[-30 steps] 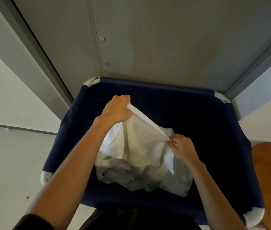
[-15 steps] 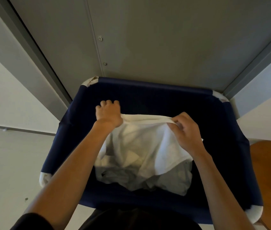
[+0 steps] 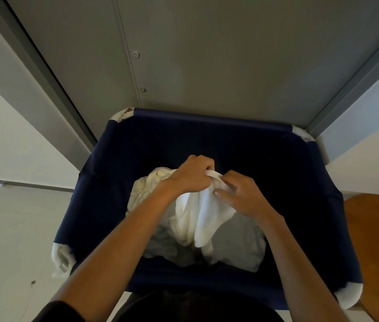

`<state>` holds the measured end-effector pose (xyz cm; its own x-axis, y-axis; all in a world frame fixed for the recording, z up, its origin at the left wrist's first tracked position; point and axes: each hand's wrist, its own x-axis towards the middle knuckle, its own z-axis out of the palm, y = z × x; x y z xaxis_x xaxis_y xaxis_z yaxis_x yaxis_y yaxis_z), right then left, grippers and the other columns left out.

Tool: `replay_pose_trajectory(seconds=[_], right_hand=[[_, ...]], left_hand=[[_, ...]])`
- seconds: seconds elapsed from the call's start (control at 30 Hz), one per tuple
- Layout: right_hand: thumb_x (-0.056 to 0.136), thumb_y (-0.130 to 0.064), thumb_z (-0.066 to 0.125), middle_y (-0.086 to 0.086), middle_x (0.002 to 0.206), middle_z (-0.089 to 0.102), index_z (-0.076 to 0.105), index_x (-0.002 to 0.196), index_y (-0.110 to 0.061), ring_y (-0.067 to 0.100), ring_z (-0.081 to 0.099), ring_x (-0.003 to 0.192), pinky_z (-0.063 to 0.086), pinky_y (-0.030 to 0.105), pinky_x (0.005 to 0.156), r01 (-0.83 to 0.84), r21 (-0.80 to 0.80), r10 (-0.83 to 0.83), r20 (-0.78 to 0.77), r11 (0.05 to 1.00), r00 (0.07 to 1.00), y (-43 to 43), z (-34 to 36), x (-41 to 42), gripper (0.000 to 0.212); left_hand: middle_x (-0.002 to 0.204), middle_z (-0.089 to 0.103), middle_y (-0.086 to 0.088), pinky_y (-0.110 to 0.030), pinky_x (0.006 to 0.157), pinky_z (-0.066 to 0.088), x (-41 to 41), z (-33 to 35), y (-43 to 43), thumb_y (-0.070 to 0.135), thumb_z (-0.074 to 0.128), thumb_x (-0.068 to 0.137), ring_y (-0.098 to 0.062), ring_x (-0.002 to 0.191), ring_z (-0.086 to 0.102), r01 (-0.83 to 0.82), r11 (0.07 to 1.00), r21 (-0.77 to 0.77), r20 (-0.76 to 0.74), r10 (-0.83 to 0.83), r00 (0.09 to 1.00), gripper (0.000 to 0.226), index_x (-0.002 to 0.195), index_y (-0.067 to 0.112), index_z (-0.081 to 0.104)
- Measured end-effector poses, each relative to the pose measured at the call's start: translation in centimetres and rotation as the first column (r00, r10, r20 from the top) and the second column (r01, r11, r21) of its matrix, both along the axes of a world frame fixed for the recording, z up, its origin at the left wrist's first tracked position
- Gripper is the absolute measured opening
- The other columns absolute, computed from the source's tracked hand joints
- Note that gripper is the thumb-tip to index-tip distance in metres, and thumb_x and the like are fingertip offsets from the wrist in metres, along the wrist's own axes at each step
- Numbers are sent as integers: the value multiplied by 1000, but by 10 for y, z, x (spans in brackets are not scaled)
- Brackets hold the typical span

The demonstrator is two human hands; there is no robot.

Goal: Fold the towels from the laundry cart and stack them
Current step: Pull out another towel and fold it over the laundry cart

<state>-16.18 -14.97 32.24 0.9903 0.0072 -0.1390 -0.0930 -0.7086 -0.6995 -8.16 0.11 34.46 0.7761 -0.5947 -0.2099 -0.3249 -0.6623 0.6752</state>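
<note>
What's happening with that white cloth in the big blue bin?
A person stands over a navy laundry cart. The left hand and right hand both grip the edge of one white towel, close together, holding it above the pile of other towels in the cart. It hangs bunched, not folded yet.

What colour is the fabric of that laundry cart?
Dark navy blue fabric laundry cart, white at its corners; seen in the head view.
</note>
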Motion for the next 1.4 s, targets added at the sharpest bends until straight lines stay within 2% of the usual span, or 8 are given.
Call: replay_pose_trajectory(seconds=[0.1,0.2,0.37,0.5,0.63,0.9,1.07,1.4], right_hand=[[89,-29,62,-8,93,60,67,92,-14,11,60,82,45,24,72,12,-68,-21,-130,998,991,-13,-22,-7,17],[93,-27,58,-2,89,58,70,93,-10,18,59,78,40,24,65,120,-166,-124,-19,979,992,-26,-24,-10,21],[92,-18,60,-8,83,56,71,91,-6,13,56,72,43,22,63,71,-209,-40,149,975,988,-25,-5,-7,16],[90,-7,59,0,88,65,73,96,-9,14,60,78,43,17,68,-14,-121,34,166,992,986,-11,15,-3,15],[92,-13,58,-1,87,65,74,98,-14,12,60,78,44,18,68,0,-105,12,110,994,994,-7,22,-2,17],[89,-9,59,0,85,65,72,86,-6,14,60,77,48,26,69,40,-86,-29,122,996,992,-10,22,-9,13],[86,-5,62,-13,96,54,74,94,-13,3,54,82,40,6,68,133,-86,-123,120,987,985,-18,19,-11,17],[83,-10,66,-11,75,59,60,82,-23,5,55,68,44,11,58,206,2,-205,97,979,974,-14,26,-12,14]], left_hand=[[72,56,1,-27,59,43,3,2,6,-8,46,73,-17,69,54,-43,998,-51,-23,41,999,26,67,17,52],[75,53,1,-25,59,41,9,4,16,-8,46,77,-16,69,51,-43,999,12,-25,43,999,28,69,18,48],[85,54,0,-27,64,43,8,-4,25,-3,50,80,-17,75,51,-18,990,137,-113,34,993,24,77,20,48],[105,62,8,-26,88,48,-1,-2,17,20,66,84,-11,101,60,-33,986,-166,-355,-28,935,15,95,28,59],[105,64,10,-29,94,49,-2,-11,9,13,62,88,-7,102,61,16,977,-215,-238,-68,969,18,102,26,62],[91,67,5,-22,79,50,-7,-18,-3,13,55,95,-9,87,62,11,970,-244,-31,-20,999,9,95,16,64],[86,63,8,-15,73,46,-5,-11,-1,8,52,93,-8,82,59,60,968,-243,13,-59,998,12,91,16,61],[93,60,6,-24,78,52,-14,-17,-1,5,54,90,-11,87,59,5,958,-286,-47,-20,999,17,98,20,51]])
